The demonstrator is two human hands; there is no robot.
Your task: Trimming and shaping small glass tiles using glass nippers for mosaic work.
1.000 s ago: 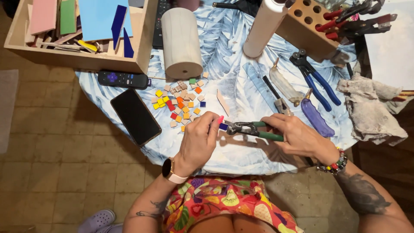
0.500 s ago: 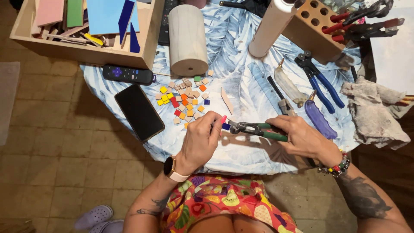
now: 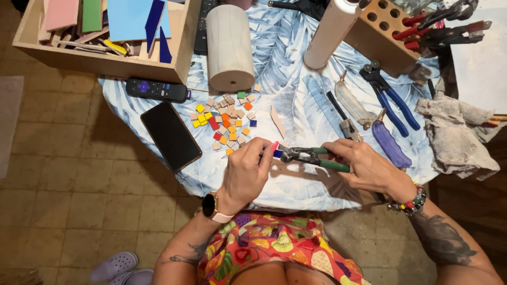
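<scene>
A small blue tile piece (image 3: 278,153) is pinched between the curled fingers of the left hand (image 3: 247,171), just above the leaf-patterned tablecloth (image 3: 296,63). Green-handled metal nippers (image 3: 311,157) are gripped by the closed right hand (image 3: 369,168), their jaws set against the piece. Small square coloured tiles (image 3: 226,120) are scattered beside a smooth wooden cylinder (image 3: 229,47) and a glossy black phone (image 3: 170,135).
</scene>
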